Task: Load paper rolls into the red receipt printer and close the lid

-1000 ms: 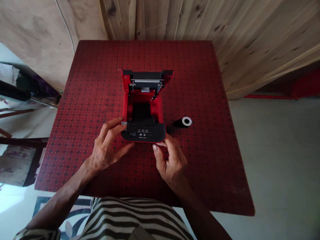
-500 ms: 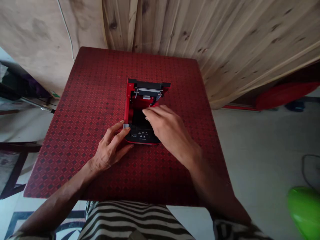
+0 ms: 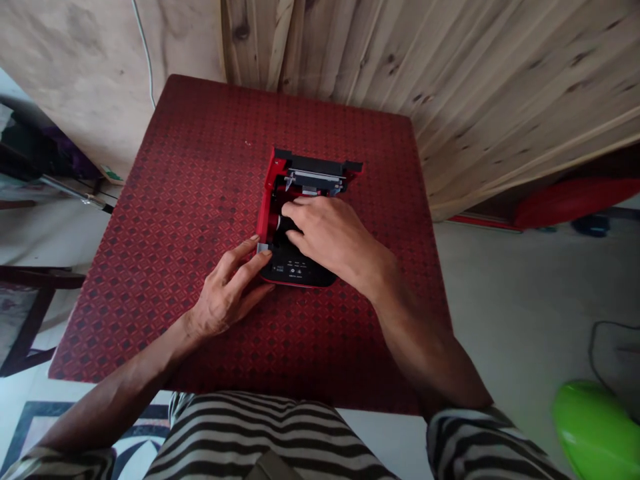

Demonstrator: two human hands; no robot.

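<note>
A red and black portable label printer [image 3: 300, 269] sits on the table with its lid [image 3: 320, 165] raised at the back. My left hand [image 3: 227, 287] grips its front left corner, fingers by the grey side tab [image 3: 262, 248] and thumb low at the front edge. My right hand [image 3: 333, 237] reaches from the right into the open compartment. Its thumb and fingers close on a small dark roll [image 3: 285, 223] with a pale end, mostly hidden by the hand. The right side of the compartment is also covered.
Under the printer is a table [image 3: 190, 167] with a red patterned cover. A wooden plank wall [image 3: 350, 60] stands behind it. A dark wooden chair [image 3: 40, 300] is at the left, and a bright green rounded object [image 3: 590, 420] at the lower right.
My right hand has shifted within the compartment, and the pale-ended dark roll now shows at its fingertips. The left hand keeps its place on the corner. The whole view has shifted slightly.
</note>
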